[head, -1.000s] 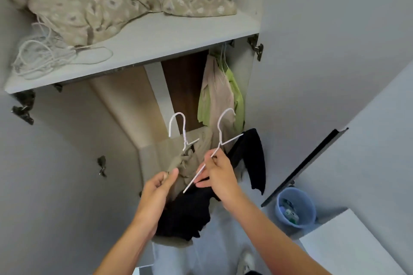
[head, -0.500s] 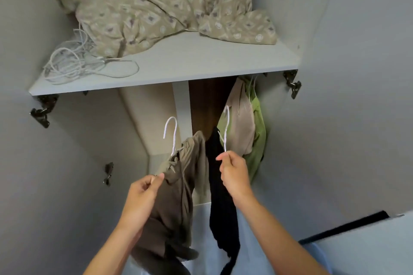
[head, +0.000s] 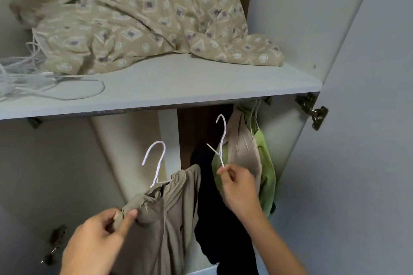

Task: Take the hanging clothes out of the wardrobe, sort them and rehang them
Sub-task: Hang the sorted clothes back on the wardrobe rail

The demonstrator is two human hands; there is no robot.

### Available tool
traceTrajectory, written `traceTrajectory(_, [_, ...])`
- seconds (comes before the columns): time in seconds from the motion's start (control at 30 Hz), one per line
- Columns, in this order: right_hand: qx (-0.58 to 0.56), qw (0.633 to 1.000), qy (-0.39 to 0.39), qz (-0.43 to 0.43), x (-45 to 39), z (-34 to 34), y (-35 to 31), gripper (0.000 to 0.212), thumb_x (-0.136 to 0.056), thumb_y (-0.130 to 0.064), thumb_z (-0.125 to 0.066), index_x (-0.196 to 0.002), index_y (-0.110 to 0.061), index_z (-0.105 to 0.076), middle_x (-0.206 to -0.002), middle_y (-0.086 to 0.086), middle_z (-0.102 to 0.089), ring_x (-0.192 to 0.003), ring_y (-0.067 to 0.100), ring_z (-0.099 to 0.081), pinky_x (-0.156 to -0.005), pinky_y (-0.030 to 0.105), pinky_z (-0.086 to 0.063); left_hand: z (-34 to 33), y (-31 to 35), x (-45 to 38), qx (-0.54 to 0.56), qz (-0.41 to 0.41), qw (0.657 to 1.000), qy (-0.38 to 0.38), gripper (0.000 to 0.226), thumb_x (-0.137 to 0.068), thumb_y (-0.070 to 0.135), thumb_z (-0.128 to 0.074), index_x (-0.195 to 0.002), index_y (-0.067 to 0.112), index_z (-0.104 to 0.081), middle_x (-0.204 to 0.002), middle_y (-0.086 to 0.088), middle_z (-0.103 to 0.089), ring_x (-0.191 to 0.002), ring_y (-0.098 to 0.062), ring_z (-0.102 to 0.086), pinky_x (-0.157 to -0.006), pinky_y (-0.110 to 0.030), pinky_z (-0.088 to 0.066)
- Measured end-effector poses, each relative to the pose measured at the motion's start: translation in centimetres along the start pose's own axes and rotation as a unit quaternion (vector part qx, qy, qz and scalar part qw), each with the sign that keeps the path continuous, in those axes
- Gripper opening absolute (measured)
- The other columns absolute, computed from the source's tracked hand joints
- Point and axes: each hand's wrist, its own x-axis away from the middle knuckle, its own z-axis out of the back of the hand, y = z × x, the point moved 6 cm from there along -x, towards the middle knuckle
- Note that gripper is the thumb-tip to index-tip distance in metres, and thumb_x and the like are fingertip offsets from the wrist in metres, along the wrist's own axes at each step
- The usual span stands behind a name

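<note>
The left hand (head: 98,236) pinches the shoulder of a khaki garment (head: 165,214) between thumb and curled fingers; that garment hangs on a white wire hanger (head: 156,163) whose hook stands free below the shelf (head: 178,82). The right hand (head: 239,187) pinches the lower wire of a second white hanger (head: 220,140) with its fingertips, a black garment (head: 216,207) drooping beneath it, and this hook rises close under the shelf's front edge, not touching it.

Two garments are in hand; two more, a beige one (head: 243,147) and a lime-green one (head: 266,163), hang together at the far right of the wardrobe, pressed near the side wall (their own hanger hooks vanish under the shelf). To the left of a white vertical divider (head: 168,131) the hanging space lies open, and between the divider and the hung pair is a narrow gap backed by dark wood.

On the shelf sit one crumpled patterned cloth (head: 145,20) and a tangle of spare white hangers (head: 33,82) at the left edge, too overlapped to count. One door hinge (head: 312,111) shows at the right.
</note>
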Motion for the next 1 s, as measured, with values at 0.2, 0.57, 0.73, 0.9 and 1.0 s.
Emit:
traceTrajectory(0.2, [0.062,0.993,0.061,0.084,-6.7,0.1,0.5,0.022,-0.101,-0.019,-0.057,-0.088,-0.019,-0.076,-0.062,-0.006,-0.063,-0.06,0.01,-0.058,-0.059,0.031,-0.048,-3.8,-0.1,-3.0,-0.041,-0.056,0.997,0.028,0.047,-0.087,0.05,-0.079,-0.067,0.017,-0.053,-0.046,0.002,-0.042,-0.054,-0.027,-0.046,-0.056,-0.033,-0.042])
traceTrajectory(0.57, [0.204,0.97,0.101,0.083,-16.4,-1.2,-0.6,0.027,-0.103,-0.026,-0.053,-0.1,-0.012,-0.076,-0.1,0.016,-0.074,-0.096,0.042,-0.068,-0.076,0.039,-0.051,-6.1,0.1,-6.2,-0.072,-0.085,0.994,0.017,0.046,-0.084,0.052,-0.081,-0.067,0.019,-0.053,-0.047,-0.001,-0.043,-0.058,-0.034,-0.053,-0.057,-0.034,-0.043])
traceTrajectory(0.73, [0.251,0.963,0.078,0.055,-18.9,-0.8,0.3,0.025,-0.102,-0.026,-0.056,-0.105,-0.009,-0.075,-0.106,0.021,-0.072,-0.103,0.044,-0.068,-0.081,0.041,-0.053,-6.3,1.6,-6.7,-0.096,-0.095,0.991,0.002,0.053,-0.081,0.054,-0.08,-0.066,0.014,-0.05,-0.047,0.0,-0.044,-0.058,-0.029,-0.053,-0.057,-0.032,-0.044])
traceTrajectory(0.9, [0.284,0.953,0.068,0.079,-18.7,-0.5,2.6,0.027,-0.102,-0.026,-0.054,-0.092,-0.011,-0.073,-0.092,0.018,-0.073,-0.092,0.042,-0.068,-0.069,0.037,-0.045,-6.5,2.6,-7.4,-0.106,-0.099,0.989,-0.023,0.055,-0.081,0.057,-0.079,-0.065,0.015,-0.048,-0.046,0.001,-0.043,-0.055,-0.027,-0.048,-0.057,-0.033,-0.043])
traceTrajectory(1.0, [0.278,0.954,0.087,0.065,-18.8,0.9,3.3,0.025,-0.102,-0.02,-0.053,-0.097,-0.006,-0.073,-0.095,0.021,-0.072,-0.092,0.043,-0.067,-0.069,0.036,-0.042,-6.5,3.2,-7.7,-0.107,-0.103,0.988,-0.029,0.056,-0.082,0.055,-0.08,-0.065,0.014,-0.046,-0.046,0.002,-0.041,-0.054,-0.026,-0.045,-0.057,-0.033,-0.042])
